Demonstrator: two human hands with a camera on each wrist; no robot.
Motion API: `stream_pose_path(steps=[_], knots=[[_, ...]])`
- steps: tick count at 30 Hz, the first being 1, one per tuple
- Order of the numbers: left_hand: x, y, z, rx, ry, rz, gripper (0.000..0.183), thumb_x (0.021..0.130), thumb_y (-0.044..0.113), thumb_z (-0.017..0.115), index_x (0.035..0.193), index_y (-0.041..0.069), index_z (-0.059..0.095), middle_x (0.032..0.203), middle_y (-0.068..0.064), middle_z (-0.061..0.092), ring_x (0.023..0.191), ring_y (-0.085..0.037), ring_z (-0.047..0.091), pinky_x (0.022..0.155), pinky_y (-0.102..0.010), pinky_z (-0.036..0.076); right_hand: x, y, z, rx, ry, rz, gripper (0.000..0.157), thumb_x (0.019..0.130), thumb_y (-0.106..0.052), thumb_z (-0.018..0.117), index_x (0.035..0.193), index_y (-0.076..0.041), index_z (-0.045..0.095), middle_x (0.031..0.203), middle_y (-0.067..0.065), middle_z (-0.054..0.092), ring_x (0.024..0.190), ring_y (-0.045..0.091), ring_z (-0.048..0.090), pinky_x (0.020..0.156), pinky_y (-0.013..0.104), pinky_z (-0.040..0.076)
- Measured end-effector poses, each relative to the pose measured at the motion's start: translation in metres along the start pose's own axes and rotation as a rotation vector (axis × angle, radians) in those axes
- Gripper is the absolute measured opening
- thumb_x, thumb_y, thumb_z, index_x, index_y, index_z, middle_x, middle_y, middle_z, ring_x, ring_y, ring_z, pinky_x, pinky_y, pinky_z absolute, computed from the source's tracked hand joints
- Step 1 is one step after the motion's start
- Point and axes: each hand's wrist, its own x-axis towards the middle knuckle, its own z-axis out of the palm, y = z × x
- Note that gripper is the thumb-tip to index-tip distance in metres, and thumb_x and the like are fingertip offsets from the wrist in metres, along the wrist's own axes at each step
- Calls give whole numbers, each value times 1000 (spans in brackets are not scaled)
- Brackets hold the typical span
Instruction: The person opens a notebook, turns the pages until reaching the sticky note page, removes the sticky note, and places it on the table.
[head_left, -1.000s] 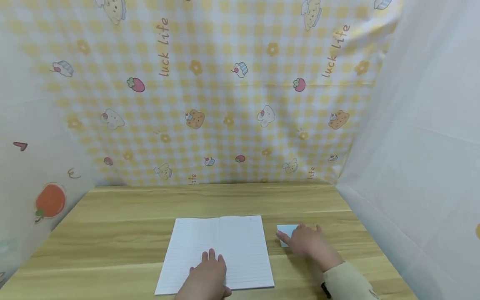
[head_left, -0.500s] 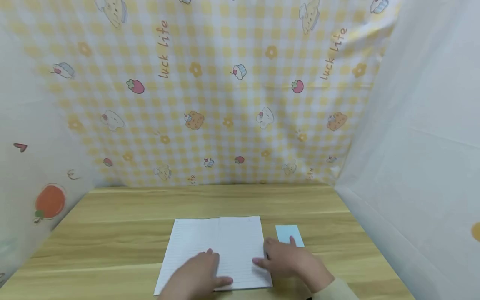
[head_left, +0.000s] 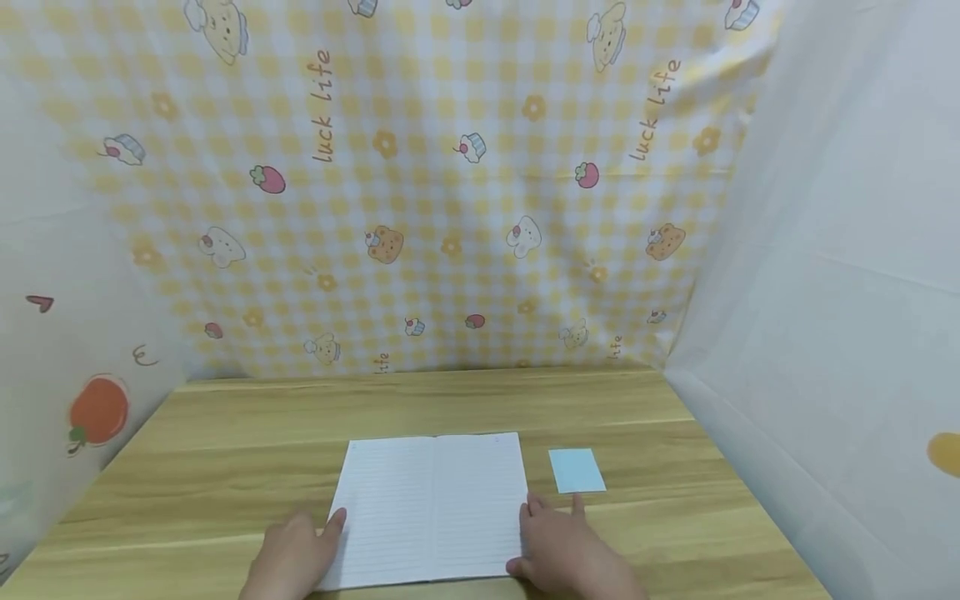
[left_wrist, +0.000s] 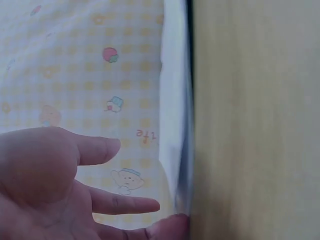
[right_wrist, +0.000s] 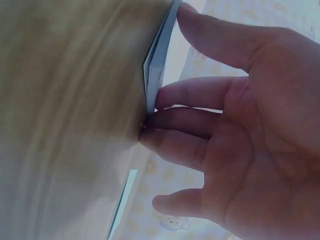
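An open lined notebook (head_left: 390, 500) lies flat on the table, its two white pages facing up. My left hand (head_left: 292, 554) is at its left edge, thumb over the page margin; in the left wrist view a fingertip meets the edge, while the thumb is out of sight. At the lower right corner, my right hand (head_left: 562, 546) holds the edge between thumb and fingers. The right wrist view shows that thumb against the notebook edge (right_wrist: 157, 65), the fingertips at its side, and the little finger apart from it.
A pale blue square sheet of paper (head_left: 577, 470) lies right of the notebook, just beyond my right fingers. The wood-grain table (head_left: 247, 450) ends at a yellow checked cloth (head_left: 450, 200) behind and a white cloth (head_left: 825, 275) on the right.
My right hand has left the blue sheet and come to the notebook's right edge. My left hand has slid from mid-page to the left edge. The notebook lies nearly where it was.
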Motion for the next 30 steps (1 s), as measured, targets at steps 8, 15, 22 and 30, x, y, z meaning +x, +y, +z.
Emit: stream_pose_path(steps=[8, 15, 22, 30], knots=[[-1, 3, 4, -148, -38, -57, 71, 108, 43, 50, 121, -26, 56, 100, -44, 62, 65, -28, 67, 52, -34, 57, 0, 4, 2, 47, -11, -6, 82, 88, -51, 82, 140, 10, 62, 151, 26, 60, 143, 39, 58, 114, 81, 36], [3, 9, 4, -45, 37, -58, 62, 107, 39, 52, 107, -21, 65, 100, -42, 68, 90, -53, 69, 67, -56, 57, 2, 5, 3, 36, 26, -20, 82, 87, -50, 83, 139, 9, 62, 149, 26, 62, 141, 38, 60, 113, 80, 37], [3, 20, 7, 17, 52, -82, 59, 107, 37, 51, 106, -20, 67, 101, -41, 70, 95, -59, 70, 71, -63, 57, 0, 6, -1, 49, 19, -16, 82, 88, -48, 83, 140, 10, 61, 151, 28, 60, 144, 39, 58, 113, 80, 37], [-1, 21, 0, 21, 46, -125, 63, 108, 50, 46, 111, -8, 70, 90, -28, 72, 74, -33, 66, 59, -50, 51, 1, 7, 0, 82, 0, -19, 83, 89, -49, 82, 142, 11, 60, 152, 29, 58, 145, 41, 56, 111, 81, 38]])
